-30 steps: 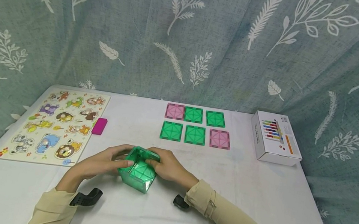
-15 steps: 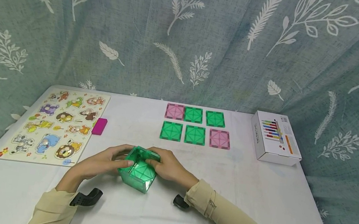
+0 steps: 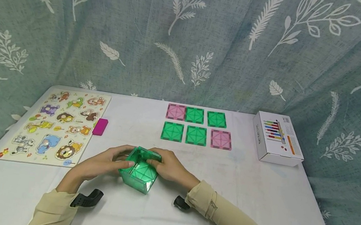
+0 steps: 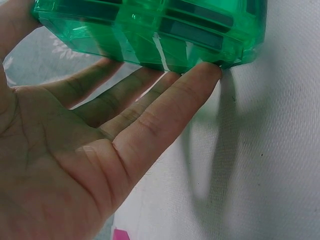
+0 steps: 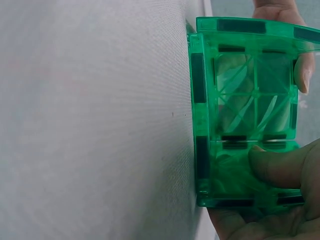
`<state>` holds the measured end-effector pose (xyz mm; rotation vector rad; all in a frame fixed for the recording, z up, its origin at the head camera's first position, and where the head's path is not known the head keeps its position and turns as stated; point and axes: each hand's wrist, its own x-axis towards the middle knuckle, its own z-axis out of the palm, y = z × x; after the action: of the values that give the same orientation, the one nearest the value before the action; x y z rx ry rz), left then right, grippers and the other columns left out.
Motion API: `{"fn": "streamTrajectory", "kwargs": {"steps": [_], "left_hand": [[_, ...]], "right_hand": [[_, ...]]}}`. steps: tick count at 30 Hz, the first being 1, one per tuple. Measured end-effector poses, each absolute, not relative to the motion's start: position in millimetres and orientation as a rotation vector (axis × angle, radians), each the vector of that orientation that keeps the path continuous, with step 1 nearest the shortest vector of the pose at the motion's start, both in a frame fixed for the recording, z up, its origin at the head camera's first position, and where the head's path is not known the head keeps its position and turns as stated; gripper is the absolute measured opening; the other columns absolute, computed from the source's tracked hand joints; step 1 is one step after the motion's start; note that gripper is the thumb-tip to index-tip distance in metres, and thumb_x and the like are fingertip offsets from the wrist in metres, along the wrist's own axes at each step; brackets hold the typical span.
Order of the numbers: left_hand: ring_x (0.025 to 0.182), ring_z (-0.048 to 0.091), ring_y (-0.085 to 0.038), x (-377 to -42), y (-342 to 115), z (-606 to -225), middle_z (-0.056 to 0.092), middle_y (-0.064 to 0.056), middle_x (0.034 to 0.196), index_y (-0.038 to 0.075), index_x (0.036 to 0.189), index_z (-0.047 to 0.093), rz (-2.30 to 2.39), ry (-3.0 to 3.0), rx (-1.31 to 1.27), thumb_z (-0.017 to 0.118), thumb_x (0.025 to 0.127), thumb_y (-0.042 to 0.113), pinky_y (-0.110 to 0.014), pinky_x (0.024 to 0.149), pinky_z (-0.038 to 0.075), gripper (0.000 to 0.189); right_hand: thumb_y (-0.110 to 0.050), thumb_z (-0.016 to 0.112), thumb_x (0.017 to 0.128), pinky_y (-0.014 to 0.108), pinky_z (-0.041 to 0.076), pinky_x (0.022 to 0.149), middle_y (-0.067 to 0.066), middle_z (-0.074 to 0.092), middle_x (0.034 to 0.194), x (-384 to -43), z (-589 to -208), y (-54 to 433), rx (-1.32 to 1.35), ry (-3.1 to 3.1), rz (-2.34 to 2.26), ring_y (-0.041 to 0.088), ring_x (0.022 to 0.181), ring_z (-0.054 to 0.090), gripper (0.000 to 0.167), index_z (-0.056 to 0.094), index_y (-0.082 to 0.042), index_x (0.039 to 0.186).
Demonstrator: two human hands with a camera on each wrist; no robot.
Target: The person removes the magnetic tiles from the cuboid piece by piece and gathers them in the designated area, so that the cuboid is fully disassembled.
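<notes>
A partly built box of translucent green magnetic tiles (image 3: 138,183) stands on the white cloth between both hands. Its top and the side facing right are uncovered; a floor tile and three walls show. My left hand (image 3: 102,163) grips the left wall, thumb over its upper edge. In the left wrist view, that hand's fingers (image 4: 150,117) reach along the outer face. At the back wall (image 5: 230,175), my right hand (image 3: 173,168) pinches the tile, thumb inside and the other fingers behind, mostly hidden. The right wrist view looks into the box through the uncovered side.
Beyond the hands lie two rows of flat tiles, several green (image 3: 196,136) and two pink (image 3: 221,140). An animal peg puzzle board (image 3: 52,126) is at left, beside a magenta block (image 3: 100,127). A white box (image 3: 278,138) sits at back right, before a leaf-patterned curtain (image 3: 143,28).
</notes>
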<state>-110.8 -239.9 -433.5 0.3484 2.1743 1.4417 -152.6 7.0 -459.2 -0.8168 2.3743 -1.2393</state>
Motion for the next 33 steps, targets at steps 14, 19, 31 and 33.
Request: {"fn": "streamTrajectory", "kwargs": {"steps": [14, 19, 31, 33], "left_hand": [[0.144, 0.035, -0.053, -111.3, -240.4, -433.8, 0.037, -0.025, 0.158, 0.006, 0.155, 0.033, 1.431, 2.179, 0.341, 0.059, 0.101, 0.031, -0.064, 0.108, 0.042, 0.065], [0.145, 0.034, -0.053, -111.4, -240.4, -434.0, 0.036, -0.024, 0.158, 0.006, 0.155, 0.032, 1.433, 2.177, 0.338, 0.059, 0.101, 0.031, -0.063, 0.109, 0.042, 0.065], [0.145, 0.034, -0.054, -111.0, -239.8, -434.7, 0.035, -0.026, 0.159, 0.005, 0.155, 0.031, 1.434, 2.176, 0.318, 0.059, 0.101, 0.032, -0.061, 0.107, 0.045, 0.066], [0.145, 0.034, -0.054, -111.0, -239.7, -434.7, 0.035, -0.026, 0.159, 0.005, 0.155, 0.031, 1.434, 2.176, 0.317, 0.059, 0.101, 0.032, -0.061, 0.107, 0.045, 0.066]], "right_hand": [[-0.021, 0.061, 0.100, 0.031, 0.050, 0.099, -0.002, 0.072, 0.121, -153.4, -458.9, 6.7, -0.805, 2.377, -1.246, 0.010, 0.112, 0.064, 0.025, 0.068, -0.017, 0.124], [-0.021, 0.061, 0.100, 0.032, 0.050, 0.101, -0.002, 0.072, 0.122, -153.5, -458.8, 6.7, -0.801, 2.384, -1.241, 0.010, 0.114, 0.064, 0.025, 0.068, -0.017, 0.124], [-0.021, 0.062, 0.100, 0.030, 0.050, 0.097, -0.001, 0.072, 0.118, -153.7, -459.9, 6.5, -0.779, 2.375, -1.261, 0.009, 0.108, 0.064, 0.024, 0.069, -0.016, 0.122], [-0.021, 0.062, 0.100, 0.030, 0.050, 0.097, -0.002, 0.072, 0.119, -153.9, -460.0, 6.5, -0.776, 2.374, -1.263, 0.009, 0.109, 0.064, 0.024, 0.069, -0.016, 0.122]]}}
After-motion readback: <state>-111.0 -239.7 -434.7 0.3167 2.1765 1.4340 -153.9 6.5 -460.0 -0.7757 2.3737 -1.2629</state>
